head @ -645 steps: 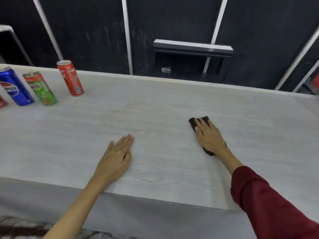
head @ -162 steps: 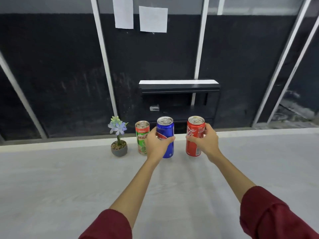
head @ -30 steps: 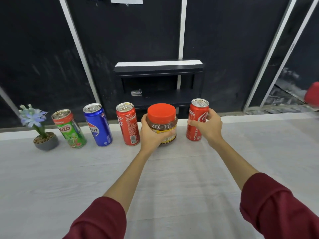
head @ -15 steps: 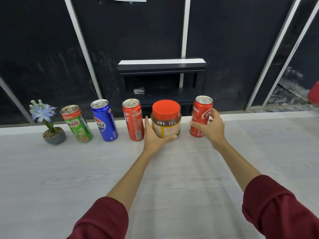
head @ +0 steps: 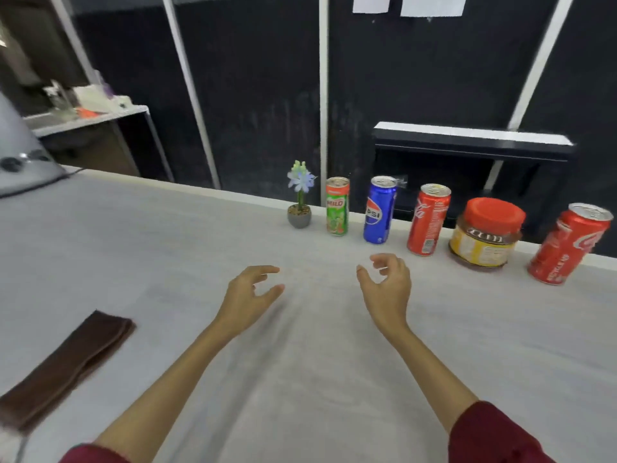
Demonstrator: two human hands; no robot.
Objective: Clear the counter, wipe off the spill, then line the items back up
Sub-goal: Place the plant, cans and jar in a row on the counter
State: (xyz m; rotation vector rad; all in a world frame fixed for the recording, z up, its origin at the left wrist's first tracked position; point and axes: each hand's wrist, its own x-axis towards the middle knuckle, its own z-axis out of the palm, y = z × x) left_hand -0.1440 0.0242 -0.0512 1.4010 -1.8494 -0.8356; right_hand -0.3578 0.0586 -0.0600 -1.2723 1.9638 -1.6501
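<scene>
The pale wood-grain counter (head: 167, 262) stretches under both hands. Down beside the left hand (head: 248, 297) lies a folded brown cloth (head: 66, 365), soft and ribbed, its near end cut off. Beyond the fingertips stands a row of items: a red-lidded glass jar (head: 484, 233), two red cans (head: 428, 223) (head: 569, 248), a blue can (head: 380, 210), a green can (head: 337, 206) and a small potted flower (head: 299, 197). The right hand (head: 387, 289) and the left hover loosely curled, holding nothing.

Open counter (head: 200, 248) is found across the middle and left. The far edge is blocked by a row: flower pot (head: 299, 215), green can (head: 337, 206), blue can (head: 379, 209), red can (head: 428, 219), jar (head: 485, 235), second red can (head: 569, 243). Near left is occupied by a brown cloth (head: 63, 365).
</scene>
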